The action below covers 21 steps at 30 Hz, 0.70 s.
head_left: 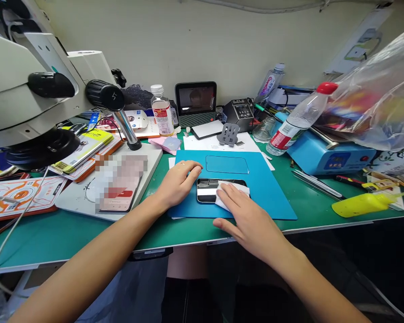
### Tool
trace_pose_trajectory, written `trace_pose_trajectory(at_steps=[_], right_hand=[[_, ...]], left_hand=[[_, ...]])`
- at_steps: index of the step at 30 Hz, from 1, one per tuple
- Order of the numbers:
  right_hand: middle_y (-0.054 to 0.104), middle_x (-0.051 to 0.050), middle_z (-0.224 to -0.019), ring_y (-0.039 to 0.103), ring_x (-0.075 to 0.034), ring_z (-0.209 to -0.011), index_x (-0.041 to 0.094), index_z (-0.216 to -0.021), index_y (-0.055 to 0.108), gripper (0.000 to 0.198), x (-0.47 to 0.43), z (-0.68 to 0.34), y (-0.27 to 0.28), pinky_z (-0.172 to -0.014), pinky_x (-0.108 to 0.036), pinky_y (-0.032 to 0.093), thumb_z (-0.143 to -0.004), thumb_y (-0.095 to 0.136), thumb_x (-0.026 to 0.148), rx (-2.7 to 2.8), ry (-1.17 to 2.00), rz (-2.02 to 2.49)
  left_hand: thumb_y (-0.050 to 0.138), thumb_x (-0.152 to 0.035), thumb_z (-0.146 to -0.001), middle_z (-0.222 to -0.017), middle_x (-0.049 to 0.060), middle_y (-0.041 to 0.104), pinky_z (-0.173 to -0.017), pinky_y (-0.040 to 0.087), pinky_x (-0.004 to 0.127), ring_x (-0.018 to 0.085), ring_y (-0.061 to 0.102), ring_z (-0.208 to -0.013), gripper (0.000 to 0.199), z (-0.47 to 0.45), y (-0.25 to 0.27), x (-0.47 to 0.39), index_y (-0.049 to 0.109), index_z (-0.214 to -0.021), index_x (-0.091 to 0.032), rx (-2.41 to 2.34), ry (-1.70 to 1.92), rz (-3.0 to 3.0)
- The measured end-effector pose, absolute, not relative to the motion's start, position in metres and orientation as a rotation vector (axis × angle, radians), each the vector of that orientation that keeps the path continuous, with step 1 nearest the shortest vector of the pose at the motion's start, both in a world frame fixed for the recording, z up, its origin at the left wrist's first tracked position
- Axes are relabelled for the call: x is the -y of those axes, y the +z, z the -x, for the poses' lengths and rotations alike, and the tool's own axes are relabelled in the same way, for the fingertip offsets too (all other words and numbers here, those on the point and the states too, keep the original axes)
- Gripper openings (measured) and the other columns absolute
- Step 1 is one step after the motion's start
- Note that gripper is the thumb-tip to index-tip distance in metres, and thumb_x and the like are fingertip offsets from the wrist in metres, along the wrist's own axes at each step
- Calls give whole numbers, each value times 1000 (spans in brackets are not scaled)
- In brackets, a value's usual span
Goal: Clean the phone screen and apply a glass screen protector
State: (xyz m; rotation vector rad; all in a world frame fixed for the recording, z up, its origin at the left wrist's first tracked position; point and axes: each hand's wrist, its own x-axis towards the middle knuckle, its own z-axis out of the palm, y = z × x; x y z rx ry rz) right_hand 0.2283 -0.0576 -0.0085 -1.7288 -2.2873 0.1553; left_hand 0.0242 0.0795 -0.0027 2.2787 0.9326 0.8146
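Note:
A phone with a dark, glossy face [207,190] lies flat on the blue mat [272,197], turned sideways. Over its right half is a folded white cloth [242,189], pressed down under the fingers of my right hand [244,213]; the thumb sticks out to the left. My left hand [179,181] rests on the mat beside the phone's upper left corner, fingers curled and thumb against them. Whatever the left fingertips hold, if anything, is hidden. Just beyond the phone lies a clear sheet with a thin black border [227,164], apart from both hands.
At left, a microscope [43,89] overhangs a grey base plate [87,179] bearing another phone [124,184]. Boxes [23,195] lie nearby. At right are a red-capped bottle [299,121], a blue device [323,152], tweezers [318,184] and a yellow squeeze bottle [362,204]. A small screen [195,98] stands behind.

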Motion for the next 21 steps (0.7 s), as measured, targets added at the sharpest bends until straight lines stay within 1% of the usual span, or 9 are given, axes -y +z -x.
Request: trace_pose_trajectory(at_steps=[3,8,13,19,21], right_hand=[[42,-18,-160,34,-35,-151,15,-153,46,73,48,-219,-8,-118,-57,39,-96,49,63,2276,163,1711],[43,-17,-159,38,-32,-149,14,-151,48,71,53,-224,-3,-118,-54,40,-99,43,61,2284,206,1724],[41,-17,-160,37,-33,-149,11,-150,49,72,48,-226,-6,-117,-55,41,-99,43,61,2280,200,1748],[42,-14,-160,38,-32,-148,19,-152,47,67,45,-226,-8,-116,-55,43,-99,48,59,2279,201,1709],[42,-14,-160,39,-32,-148,20,-152,47,67,48,-227,-8,-116,-55,43,-99,47,59,2281,197,1699]], left_hand=[[34,-39,-105,-102,5,73,-90,48,37,23,64,-98,35,-23,-3,-80,64,-102,-22,-940,813,-2275],[34,-38,-105,-103,5,73,-91,48,37,23,65,-100,34,-23,-2,-81,64,-101,-22,-949,835,-2245],[34,-39,-106,-105,5,74,-93,49,38,23,65,-100,37,-25,-1,-78,66,-102,-22,-897,820,-2284],[32,-39,-106,-105,5,74,-93,49,38,23,66,-99,39,-23,-1,-81,67,-100,-22,-937,815,-2248],[31,-39,-107,-107,5,74,-93,49,39,23,66,-100,40,-22,-2,-82,68,-100,-22,-917,818,-2248]])
